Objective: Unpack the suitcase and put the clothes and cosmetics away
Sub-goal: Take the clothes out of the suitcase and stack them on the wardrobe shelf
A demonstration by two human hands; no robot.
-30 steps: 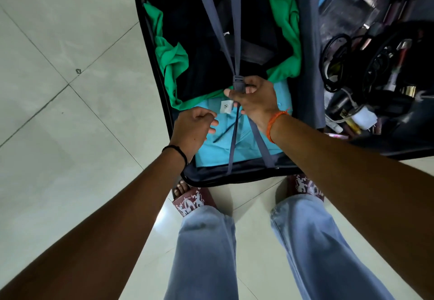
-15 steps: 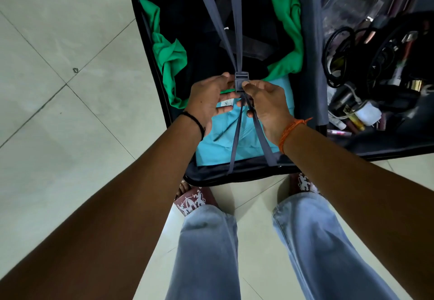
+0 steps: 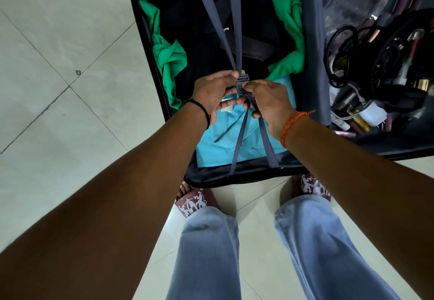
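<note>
A black suitcase (image 3: 150, 65) lies open on the floor. Its left half holds a turquoise garment (image 3: 211, 144), a green garment (image 3: 169, 58) and dark clothes, crossed by grey straps (image 3: 234, 18) that meet at a dark buckle (image 3: 241, 83). My left hand (image 3: 212, 90) pinches the buckle from the left with thumb and fingers. My right hand (image 3: 267, 101) grips the buckle and the lower straps from the right. The right half of the case holds cosmetics (image 3: 361, 121), black cables (image 3: 340, 60) and a white plug (image 3: 373, 113).
Pale tiled floor (image 3: 58, 88) spreads to the left of the case. My legs in light jeans (image 3: 206, 252) and patterned sandals (image 3: 192, 202) stand right at the suitcase's near edge.
My left hand rose from the turquoise garment to the buckle and now pinches it. My right hand shifted from above the buckle to its right side. The view moved slightly closer.
</note>
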